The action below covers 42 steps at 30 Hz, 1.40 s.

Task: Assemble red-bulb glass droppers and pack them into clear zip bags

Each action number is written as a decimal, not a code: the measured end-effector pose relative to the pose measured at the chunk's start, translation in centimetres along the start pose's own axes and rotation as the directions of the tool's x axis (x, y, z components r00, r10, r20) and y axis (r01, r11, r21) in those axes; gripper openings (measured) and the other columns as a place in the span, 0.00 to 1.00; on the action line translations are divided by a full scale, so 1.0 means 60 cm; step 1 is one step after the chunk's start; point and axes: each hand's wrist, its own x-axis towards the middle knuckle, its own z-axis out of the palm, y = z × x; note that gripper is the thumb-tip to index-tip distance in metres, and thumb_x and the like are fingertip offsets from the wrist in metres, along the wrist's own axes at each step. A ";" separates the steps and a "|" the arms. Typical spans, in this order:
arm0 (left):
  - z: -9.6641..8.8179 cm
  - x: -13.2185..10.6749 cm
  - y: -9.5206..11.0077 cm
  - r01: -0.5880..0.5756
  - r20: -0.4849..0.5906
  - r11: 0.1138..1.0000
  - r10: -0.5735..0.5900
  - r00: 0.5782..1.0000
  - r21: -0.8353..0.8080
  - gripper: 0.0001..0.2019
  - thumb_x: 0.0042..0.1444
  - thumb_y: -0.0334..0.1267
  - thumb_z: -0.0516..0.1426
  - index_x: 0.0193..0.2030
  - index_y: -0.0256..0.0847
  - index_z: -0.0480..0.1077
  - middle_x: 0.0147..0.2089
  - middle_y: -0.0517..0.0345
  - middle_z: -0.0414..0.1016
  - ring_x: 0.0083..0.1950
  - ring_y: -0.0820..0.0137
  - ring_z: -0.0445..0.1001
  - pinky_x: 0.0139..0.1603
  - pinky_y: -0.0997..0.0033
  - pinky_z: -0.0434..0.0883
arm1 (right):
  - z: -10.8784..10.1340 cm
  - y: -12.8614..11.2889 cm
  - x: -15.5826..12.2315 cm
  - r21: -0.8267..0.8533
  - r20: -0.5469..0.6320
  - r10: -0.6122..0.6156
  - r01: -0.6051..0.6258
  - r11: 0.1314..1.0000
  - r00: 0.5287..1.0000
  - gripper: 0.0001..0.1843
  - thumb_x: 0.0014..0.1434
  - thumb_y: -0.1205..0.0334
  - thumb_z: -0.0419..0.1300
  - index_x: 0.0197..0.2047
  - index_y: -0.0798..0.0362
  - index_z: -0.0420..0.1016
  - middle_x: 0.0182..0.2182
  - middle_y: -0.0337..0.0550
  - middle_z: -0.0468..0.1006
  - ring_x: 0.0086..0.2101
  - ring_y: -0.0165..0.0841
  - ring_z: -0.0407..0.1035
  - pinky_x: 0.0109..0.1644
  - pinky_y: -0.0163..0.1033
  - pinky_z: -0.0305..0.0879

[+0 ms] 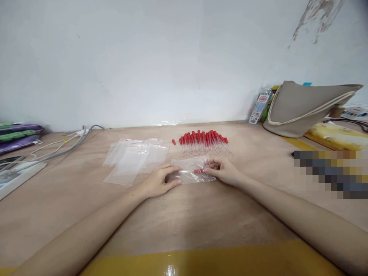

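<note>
A clear zip bag [188,178] lies on the table between my hands, its red-lined mouth towards the right. Inside it, at least in part, is a dropper with a red bulb [198,171] and a clear stem pointing left. My left hand [161,180] grips the bag's left end, thumb below and fingers above. At the mouth, my right hand [224,171] has thumb and fingers closed around the end of the red bulb. Behind the bag lies a row of red-bulbed droppers [204,142], with one dropper [173,142] slightly apart at its left.
Several flat zip bags [126,165] overlap left of the droppers. Cables [61,147] and a white power strip [23,176] sit at the far left, near purple and green packs [20,136]. A grey bag [301,109], a bottle [260,105] and a yellow pack [336,137] stand right.
</note>
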 end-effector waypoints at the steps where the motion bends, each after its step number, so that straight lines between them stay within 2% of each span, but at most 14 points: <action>1: 0.000 0.001 0.000 0.011 -0.003 1.000 -0.012 1.000 -0.022 0.18 0.55 0.47 0.52 0.49 0.42 0.66 0.42 0.54 0.69 0.38 0.68 0.69 0.39 0.67 0.69 | 0.001 0.001 0.000 -0.003 -0.015 0.009 -0.009 1.000 1.000 0.18 0.42 0.53 0.63 0.34 0.55 0.69 0.25 0.39 0.74 0.26 0.29 0.67 0.28 0.33 0.59; 5: 0.002 0.002 -0.004 0.034 0.018 0.997 -0.033 0.999 -0.063 0.14 0.57 0.44 0.50 0.46 0.43 0.69 0.40 0.55 0.68 0.38 0.69 0.69 0.38 0.69 0.69 | 0.000 0.008 0.002 -0.002 -0.072 -0.020 0.020 1.000 0.997 0.16 0.43 0.51 0.62 0.29 0.54 0.65 0.22 0.37 0.72 0.22 0.27 0.64 0.26 0.32 0.57; 9: 0.002 0.004 -0.006 -0.051 -0.003 0.997 0.051 0.999 -0.062 0.11 0.56 0.41 0.52 0.43 0.42 0.69 0.50 0.53 0.65 0.52 0.65 0.64 0.51 0.65 0.64 | -0.001 0.014 0.004 0.085 -0.006 -0.073 0.074 0.994 0.997 0.17 0.46 0.49 0.59 0.29 0.53 0.61 0.26 0.38 0.73 0.25 0.27 0.65 0.27 0.32 0.57; 11: 0.002 0.004 -0.007 -0.062 0.009 0.994 0.063 0.998 -0.093 0.09 0.56 0.40 0.52 0.41 0.41 0.68 0.50 0.54 0.66 0.54 0.65 0.62 0.54 0.62 0.61 | 0.001 0.018 0.004 0.077 0.018 -0.058 0.056 0.995 0.998 0.17 0.48 0.48 0.58 0.30 0.53 0.59 0.23 0.37 0.72 0.22 0.26 0.63 0.25 0.31 0.55; 13: 0.002 0.004 -0.007 -0.022 0.032 0.990 0.026 0.999 -0.140 0.08 0.56 0.41 0.52 0.38 0.40 0.66 0.48 0.54 0.68 0.52 0.66 0.65 0.52 0.63 0.63 | 0.003 0.021 0.004 0.022 -0.026 -0.041 0.042 0.999 0.999 0.17 0.48 0.50 0.58 0.32 0.53 0.59 0.20 0.34 0.70 0.19 0.25 0.60 0.24 0.31 0.53; 16: 0.001 0.001 -0.007 0.030 0.058 0.986 -0.021 0.998 -0.163 0.09 0.55 0.42 0.52 0.31 0.39 0.63 0.48 0.54 0.68 0.49 0.67 0.67 0.47 0.65 0.66 | 0.000 0.024 0.009 -0.106 -0.159 -0.022 0.005 0.994 0.987 0.21 0.46 0.53 0.59 0.40 0.53 0.59 0.16 0.30 0.65 0.18 0.26 0.59 0.23 0.32 0.53; 18: 0.000 -0.001 -0.007 0.025 0.066 0.989 -0.015 0.998 -0.144 0.09 0.56 0.42 0.52 0.31 0.39 0.63 0.50 0.54 0.68 0.48 0.66 0.67 0.45 0.66 0.66 | -0.012 0.024 0.019 -0.265 -0.265 -0.085 0.012 0.964 0.961 0.21 0.46 0.53 0.60 0.41 0.54 0.62 0.15 0.30 0.63 0.18 0.27 0.59 0.24 0.32 0.54; 21: -0.001 -0.002 -0.006 0.042 0.055 0.994 -0.037 0.998 -0.106 0.11 0.55 0.44 0.52 0.43 0.42 0.63 0.50 0.53 0.68 0.45 0.66 0.69 0.42 0.65 0.67 | -0.046 0.019 0.054 -0.547 -0.318 -0.273 0.059 0.835 0.908 0.10 0.49 0.54 0.56 0.29 0.53 0.69 0.19 0.37 0.69 0.22 0.29 0.62 0.27 0.34 0.55; 23: -0.002 -0.002 -0.006 0.044 0.054 0.995 -0.039 0.998 -0.090 0.15 0.55 0.44 0.52 0.48 0.43 0.61 0.49 0.53 0.68 0.45 0.66 0.69 0.43 0.64 0.66 | -0.069 0.013 0.090 -0.636 -0.359 -0.316 0.017 0.772 0.878 0.08 0.50 0.58 0.54 0.27 0.53 0.71 0.22 0.39 0.72 0.25 0.30 0.64 0.30 0.35 0.57; 27: -0.002 -0.001 -0.004 -0.013 0.069 0.992 0.022 0.997 -0.126 0.09 0.56 0.42 0.51 0.39 0.41 0.64 0.51 0.53 0.68 0.54 0.65 0.64 0.50 0.64 0.63 | -0.087 -0.006 0.165 -0.726 -0.373 -0.311 -0.067 0.684 0.874 0.11 0.52 0.61 0.52 0.35 0.53 0.75 0.33 0.45 0.74 0.34 0.34 0.67 0.39 0.37 0.59; 30: -0.002 -0.001 -0.005 0.003 0.070 0.988 0.008 0.998 -0.152 0.07 0.56 0.42 0.52 0.36 0.40 0.63 0.51 0.53 0.68 0.55 0.66 0.64 0.50 0.65 0.63 | -0.074 -0.018 0.203 -0.742 -0.404 -0.279 -0.134 0.657 0.871 0.15 0.54 0.58 0.52 0.39 0.55 0.74 0.42 0.52 0.70 0.40 0.38 0.66 0.43 0.40 0.59; 32: -0.002 -0.001 -0.006 0.013 0.071 0.987 -0.002 0.997 -0.158 0.07 0.56 0.42 0.52 0.35 0.41 0.63 0.52 0.53 0.67 0.55 0.66 0.64 0.50 0.64 0.63 | -0.062 -0.023 0.217 -0.739 -0.438 -0.244 -0.192 0.645 0.865 0.16 0.55 0.56 0.51 0.38 0.57 0.75 0.47 0.56 0.66 0.41 0.41 0.66 0.43 0.43 0.60; 37: -0.002 -0.002 -0.007 0.004 0.076 0.986 0.009 0.997 -0.168 0.07 0.56 0.41 0.52 0.35 0.40 0.63 0.52 0.51 0.67 0.56 0.65 0.63 0.51 0.62 0.62 | -0.052 -0.026 0.236 -0.620 -0.528 -0.157 -0.253 0.742 0.835 0.11 0.49 0.57 0.57 0.32 0.55 0.75 0.46 0.54 0.68 0.41 0.42 0.67 0.43 0.45 0.60; 42: -0.001 -0.002 -0.008 -0.018 0.067 0.990 0.027 0.997 -0.138 0.09 0.56 0.43 0.52 0.41 0.42 0.64 0.52 0.53 0.67 0.55 0.65 0.63 0.52 0.63 0.62 | -0.071 -0.033 0.245 -0.512 -0.554 -0.128 -0.215 0.832 0.823 0.10 0.50 0.58 0.56 0.31 0.55 0.72 0.31 0.49 0.75 0.35 0.38 0.69 0.37 0.40 0.62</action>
